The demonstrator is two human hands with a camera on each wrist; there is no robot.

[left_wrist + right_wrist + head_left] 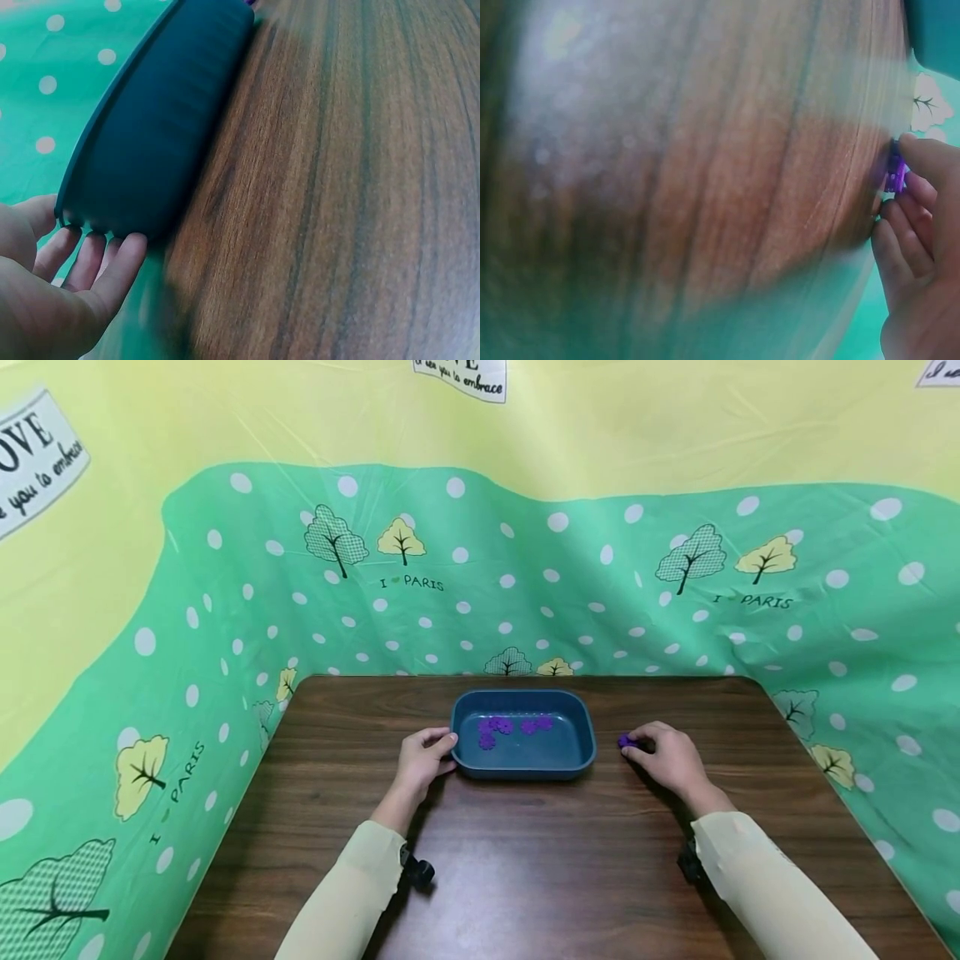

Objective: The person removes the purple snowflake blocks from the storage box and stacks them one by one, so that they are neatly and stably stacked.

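At right hand (666,758), pinching purple piece (625,741) — could drop it if loosened; at left hand (422,762), gripping blue tray (525,772) — could tilt it by pressing.

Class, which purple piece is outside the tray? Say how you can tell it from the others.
The piece pinched in the right hand, to the right of the tray; the other pieces lie inside, untouched by either hand.

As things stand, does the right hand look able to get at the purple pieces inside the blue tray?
Probably yes: the blue tray is open above the purple pieces and only its wall intervenes, though the right hand pinches another piece, which may hamper it.
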